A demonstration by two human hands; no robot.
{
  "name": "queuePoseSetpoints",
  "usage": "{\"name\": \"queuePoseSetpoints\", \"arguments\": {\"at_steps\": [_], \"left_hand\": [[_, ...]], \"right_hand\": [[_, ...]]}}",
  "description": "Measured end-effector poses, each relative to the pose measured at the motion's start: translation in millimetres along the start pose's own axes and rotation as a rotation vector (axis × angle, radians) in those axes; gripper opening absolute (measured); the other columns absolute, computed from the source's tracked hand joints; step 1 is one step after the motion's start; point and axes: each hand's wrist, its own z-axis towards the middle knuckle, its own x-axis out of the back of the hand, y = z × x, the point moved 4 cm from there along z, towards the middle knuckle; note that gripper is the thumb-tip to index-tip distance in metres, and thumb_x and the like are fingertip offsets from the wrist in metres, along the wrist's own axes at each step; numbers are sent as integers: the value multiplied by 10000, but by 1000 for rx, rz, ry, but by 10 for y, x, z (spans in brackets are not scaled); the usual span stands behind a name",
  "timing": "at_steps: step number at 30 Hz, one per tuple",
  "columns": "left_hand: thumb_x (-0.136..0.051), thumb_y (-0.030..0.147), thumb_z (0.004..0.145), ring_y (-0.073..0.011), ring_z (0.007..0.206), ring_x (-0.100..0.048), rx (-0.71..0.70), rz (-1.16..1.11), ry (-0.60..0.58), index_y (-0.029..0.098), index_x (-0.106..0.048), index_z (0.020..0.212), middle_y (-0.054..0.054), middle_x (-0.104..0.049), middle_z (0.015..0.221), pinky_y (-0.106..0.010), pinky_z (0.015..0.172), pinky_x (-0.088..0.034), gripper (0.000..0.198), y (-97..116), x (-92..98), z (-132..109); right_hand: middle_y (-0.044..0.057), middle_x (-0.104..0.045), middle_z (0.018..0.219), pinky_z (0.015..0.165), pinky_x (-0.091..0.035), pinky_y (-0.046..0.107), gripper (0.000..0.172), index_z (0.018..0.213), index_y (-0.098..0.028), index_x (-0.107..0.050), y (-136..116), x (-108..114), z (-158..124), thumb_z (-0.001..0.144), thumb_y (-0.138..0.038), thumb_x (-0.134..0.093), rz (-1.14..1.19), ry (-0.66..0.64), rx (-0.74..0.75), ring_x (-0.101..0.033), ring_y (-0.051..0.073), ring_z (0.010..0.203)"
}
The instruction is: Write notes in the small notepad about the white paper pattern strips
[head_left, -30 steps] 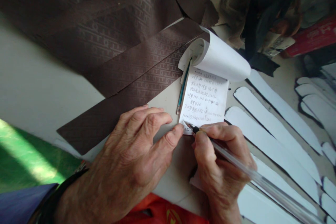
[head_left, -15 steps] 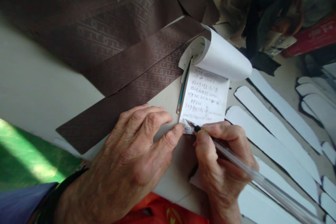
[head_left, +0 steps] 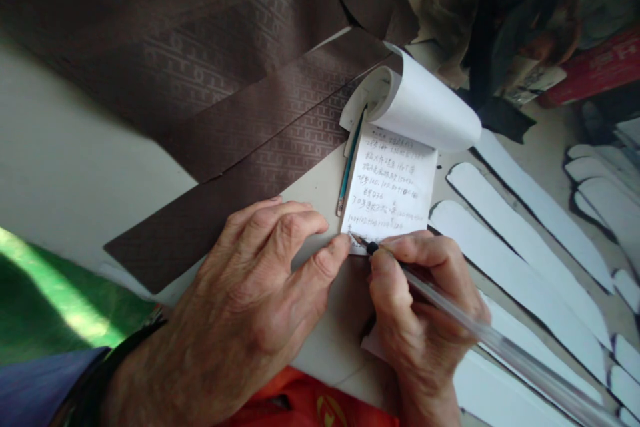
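Observation:
A small notepad (head_left: 390, 180) lies on the pale table, its upper sheets rolled back over the top and its open page covered with handwritten lines. My right hand (head_left: 425, 307) pinches a clear-barrelled pen (head_left: 450, 313), whose tip touches the page near its lower left corner. My left hand (head_left: 260, 293) rests palm down with fingers stretched out, the thumb tip touching the pad's lower left edge. Along the pad's left side lies a green pencil (head_left: 353, 160), its upper end tucked against the rolled sheets.
Brown patterned sheets (head_left: 280, 113) overlap on the table at upper left. Several long white strips with dark edges (head_left: 525, 267) lie to the right. A red box (head_left: 595, 67) and dark scraps sit at the upper right. Red cloth (head_left: 300, 400) shows at the bottom edge.
The pen tip has shifted slightly left and down on the page, with my right hand moving a little along with it. My left hand and the notepad stay in place.

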Motion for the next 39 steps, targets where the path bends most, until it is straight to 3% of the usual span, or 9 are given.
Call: {"name": "queuePoseSetpoints", "arguments": {"at_steps": [36, 39], "left_hand": [[-604, 145, 871, -258, 1134, -521, -5, 13, 13, 173, -602, 1174, -91, -553, 1147, -439, 965, -440, 305, 8, 1, 11], [-612, 147, 866, -261, 1135, -525, -14, 13, 18, 174, -604, 1176, -90, -557, 1142, -443, 978, -433, 311, 10, -1, 11]], "right_hand": [[-91, -525, 551, 444, -428, 143, 157, 700, -224, -487, -60, -6, 40, 755, -104, -572, -14, 32, 6, -502, 52, 429], [-79, -562, 595, 456, -460, 162, 147, 733, -223, -507, -16, -1, 8, 765, -101, -581, 55, 26, -35, -544, 66, 448]]}}
